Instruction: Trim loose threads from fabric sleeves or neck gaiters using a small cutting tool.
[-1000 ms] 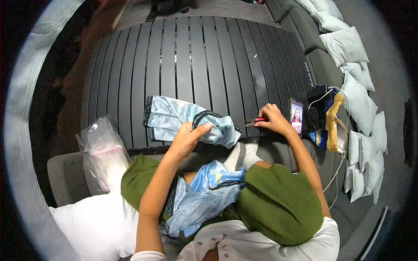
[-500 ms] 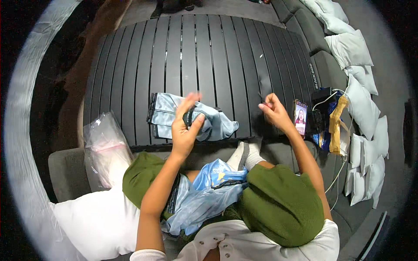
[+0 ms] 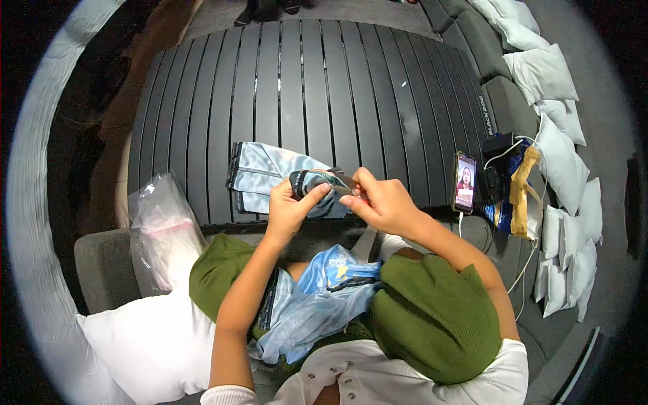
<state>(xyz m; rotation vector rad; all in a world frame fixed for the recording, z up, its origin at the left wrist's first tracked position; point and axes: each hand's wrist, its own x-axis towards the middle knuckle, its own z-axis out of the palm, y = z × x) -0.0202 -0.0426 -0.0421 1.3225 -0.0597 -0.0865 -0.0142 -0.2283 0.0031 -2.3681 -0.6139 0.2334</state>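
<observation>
My left hand (image 3: 290,206) is closed on the dark edge band of a light-blue garment (image 3: 260,165), thumb laid over the cloth. The rest of this garment lies on the near part of the black slatted table (image 3: 290,88). Close beside that band, my right hand (image 3: 381,201) grips a small red-handled tool with a grey metal blade (image 3: 347,183). Its blade meets the cloth by my left thumb; fingers hide most of the handle. A second light-blue garment (image 3: 324,307) with dark trim and a yellow print rests across my lap.
A phone (image 3: 464,182) with a lit screen stands at the table's right edge, its white cable running down. Beside it sits a blue and yellow bag (image 3: 523,192). A clear plastic bag (image 3: 165,233) and a white pillow (image 3: 152,344) lie at left. White cushions (image 3: 560,162) line the right side.
My right hand has moved left with the red-handled tool, from near the phone to the garment's band. My left fingers have closed on the band, lifting its edge.
</observation>
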